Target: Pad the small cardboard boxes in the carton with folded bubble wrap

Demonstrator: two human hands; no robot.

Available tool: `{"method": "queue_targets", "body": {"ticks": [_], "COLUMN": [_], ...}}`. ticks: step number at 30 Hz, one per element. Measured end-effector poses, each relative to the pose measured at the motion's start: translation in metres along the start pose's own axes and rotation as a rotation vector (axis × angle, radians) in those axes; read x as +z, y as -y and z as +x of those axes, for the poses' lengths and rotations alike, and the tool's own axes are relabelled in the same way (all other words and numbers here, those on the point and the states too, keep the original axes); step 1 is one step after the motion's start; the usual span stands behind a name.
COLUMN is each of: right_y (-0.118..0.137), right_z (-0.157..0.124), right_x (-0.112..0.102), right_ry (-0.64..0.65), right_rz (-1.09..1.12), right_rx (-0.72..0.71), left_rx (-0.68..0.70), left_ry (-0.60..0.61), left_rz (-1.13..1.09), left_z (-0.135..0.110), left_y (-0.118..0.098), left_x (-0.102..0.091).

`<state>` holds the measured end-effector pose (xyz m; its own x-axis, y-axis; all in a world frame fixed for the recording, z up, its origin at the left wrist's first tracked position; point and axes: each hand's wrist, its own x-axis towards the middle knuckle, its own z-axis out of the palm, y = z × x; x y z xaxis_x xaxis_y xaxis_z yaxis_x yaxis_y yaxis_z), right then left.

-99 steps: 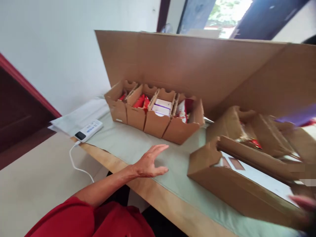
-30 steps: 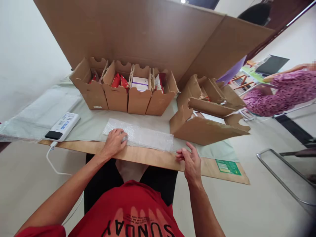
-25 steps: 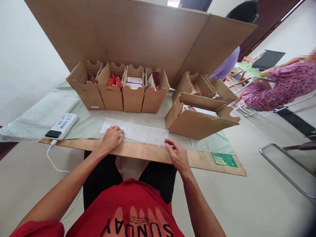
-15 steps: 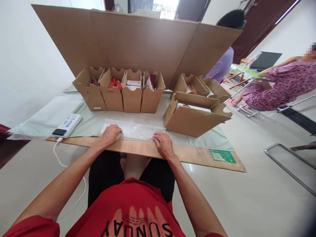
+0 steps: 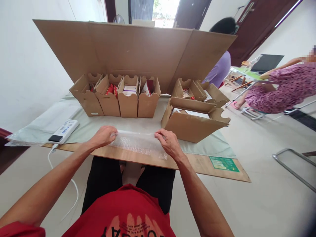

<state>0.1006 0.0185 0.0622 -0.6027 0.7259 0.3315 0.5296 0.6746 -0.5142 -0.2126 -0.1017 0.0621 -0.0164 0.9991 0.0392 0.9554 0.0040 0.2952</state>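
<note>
Bubble wrap (image 5: 138, 147), lower centre — we're pinching its raised far edge, left hand (image 5: 103, 136) and right hand (image 5: 169, 144) — next move likely needing even pull both ends.

The bubble wrap sheet (image 5: 138, 145) is laid along the near edge of the table (image 5: 197, 162). It is pinched at its left end by the left hand (image 5: 102, 136) and at its right end by the right hand (image 5: 169, 144). Behind the sheet, a row of four open boxes (image 5: 116, 102) is set side by side, with packets stood inside. Behind and to the right of the sheet a larger open box (image 5: 195, 124) is placed. Left of the sheet a cabled device (image 5: 63, 130) is laid, and beyond it a stack of flat bags (image 5: 40, 126). Farthest behind the sheet, a cardboard screen (image 5: 133, 49) is stood. Right of the sheet, a label (image 5: 224, 163) is stuck on the table.
</note>
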Motion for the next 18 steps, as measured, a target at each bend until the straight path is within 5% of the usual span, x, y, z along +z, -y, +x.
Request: {"method": "queue_targets", "body": {"ticks": [5,8,10,13,16,18], "right_y": [-0.005,0.002,0.007,0.009,0.004,-0.001], "right_z": [0.032,0.04,0.036,0.024,0.022,0.029], "right_x": [0.0,0.007,0.013,0.023,0.036,0.047], "right_ry": [-0.112,-0.29,-0.339,-0.208,-0.052,0.025], "right_rz": [0.007,-0.02,-0.031,-0.02,-0.009,-0.039], "right_rx": [-0.033,-0.096,-0.135,-0.193,-0.205,-0.19], "left_rx": [-0.109,-0.191,-0.224,-0.24,-0.075,0.075], "left_ry": [0.058,0.069,0.034,-0.111,-0.357,-0.393], "left_rz": [-0.003,0.046,0.089,0.145,0.208,0.231], "left_z": [0.012,0.036,0.05,0.054,0.04,0.03], "left_y": [0.025,0.035,0.038,0.031,0.015,0.006], "left_x": [-0.047,-0.053,-0.044,-0.019,0.013,0.034]}}
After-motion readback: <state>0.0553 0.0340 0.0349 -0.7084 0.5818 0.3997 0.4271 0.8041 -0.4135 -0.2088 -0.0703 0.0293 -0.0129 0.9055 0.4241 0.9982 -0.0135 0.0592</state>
